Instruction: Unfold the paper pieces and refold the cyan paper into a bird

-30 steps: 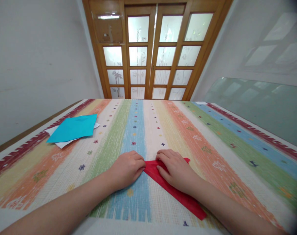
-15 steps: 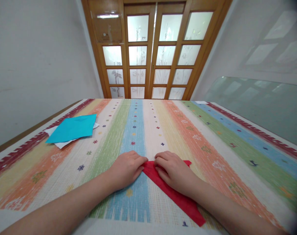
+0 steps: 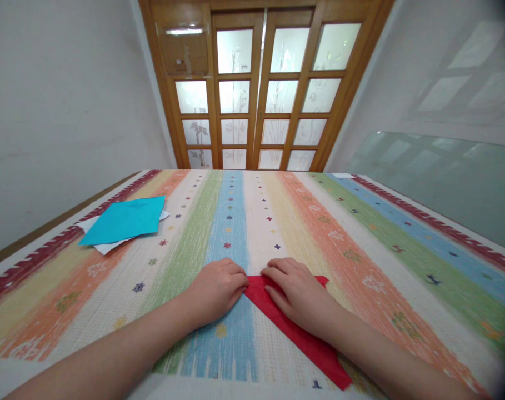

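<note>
A folded sheet of red paper (image 3: 296,334) lies on the striped tablecloth in front of me, narrowing to a point at its left end. My left hand (image 3: 219,289) pinches that left tip between thumb and fingers. Resting on top of the paper, my right hand (image 3: 296,291) has its fingers bent, with the thumb apart from them and pressed on the red surface. Part of the paper is hidden under the right hand and wrist; one small corner shows beyond the knuckles and a long end reaches toward the near edge.
Blue paper (image 3: 127,219) lies over white sheets (image 3: 104,248) at the left of the striped tablecloth (image 3: 185,233). A glass panel (image 3: 439,172) leans by the right wall. Wooden doors (image 3: 255,83) with glass panes stand beyond the far table edge.
The right fingers have opened slightly away from the left hand, showing a bit more red paper between them. The view has tilted very slightly; the paper stays in place.
</note>
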`<state>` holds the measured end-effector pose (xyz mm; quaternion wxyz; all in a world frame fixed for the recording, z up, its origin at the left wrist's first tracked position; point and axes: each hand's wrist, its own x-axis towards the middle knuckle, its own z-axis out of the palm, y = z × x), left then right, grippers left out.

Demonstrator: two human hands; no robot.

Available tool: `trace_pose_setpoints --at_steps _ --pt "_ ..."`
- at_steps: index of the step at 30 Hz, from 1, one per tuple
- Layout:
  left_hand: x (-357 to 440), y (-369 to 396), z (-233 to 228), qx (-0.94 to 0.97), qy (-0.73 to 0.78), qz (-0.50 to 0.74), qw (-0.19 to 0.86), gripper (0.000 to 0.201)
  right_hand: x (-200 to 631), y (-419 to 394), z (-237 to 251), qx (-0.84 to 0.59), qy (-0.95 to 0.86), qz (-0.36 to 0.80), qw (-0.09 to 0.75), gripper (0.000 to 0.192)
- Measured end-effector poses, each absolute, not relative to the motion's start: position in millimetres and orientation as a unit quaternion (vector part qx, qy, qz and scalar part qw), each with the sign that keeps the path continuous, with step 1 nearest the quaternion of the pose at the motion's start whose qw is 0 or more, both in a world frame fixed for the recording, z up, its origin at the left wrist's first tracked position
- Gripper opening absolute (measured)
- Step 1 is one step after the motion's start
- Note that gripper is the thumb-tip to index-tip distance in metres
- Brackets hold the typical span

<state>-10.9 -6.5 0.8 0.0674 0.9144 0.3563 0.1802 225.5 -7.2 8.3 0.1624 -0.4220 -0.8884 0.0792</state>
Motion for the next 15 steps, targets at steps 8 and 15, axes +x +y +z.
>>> trace_pose_setpoints --at_steps 8,15 --pt "-11.7 -5.6 -1.8 0.915 0.355 0.18 0.066 0.021 224.5 -6.9 7.5 -0.417 -0.89 0.086 0.164 0.024" --pt "-10.8 -5.7 -1.4 0.914 0.361 0.17 0.069 0.018 222.8 -7.9 7.2 -0.43 -0.885 0.087 0.154 0.019"
